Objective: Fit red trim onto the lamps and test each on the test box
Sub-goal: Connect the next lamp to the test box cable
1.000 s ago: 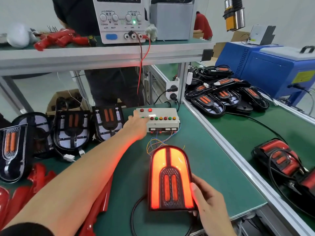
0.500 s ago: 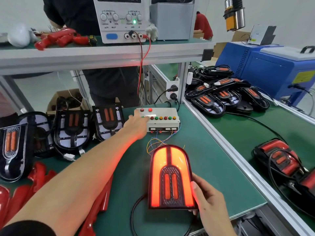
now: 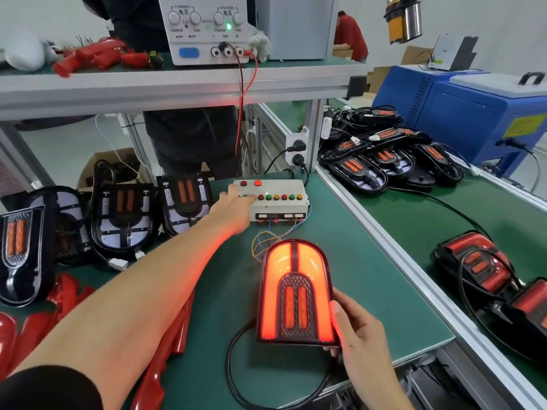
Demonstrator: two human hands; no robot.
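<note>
Green-matted table (image 3: 370, 261), aluminium-edged. Blue machine (image 3: 473, 113) off right, well apart. Power supply (image 3: 207, 28) up on shelf (green LED lit), red lead dropping toward test box (image 3: 275, 202) at table's far edge. Unlit lamps (image 3: 124, 214) ranked at left; red trim pieces (image 3: 26, 327) heaped near left. Lit lamp (image 3: 296, 294) glowing red at table's centre, upright, right hand (image 3: 358, 338) gripping its right edge. Left hand (image 3: 233, 208) on box, fingers extended onto button row.
</note>
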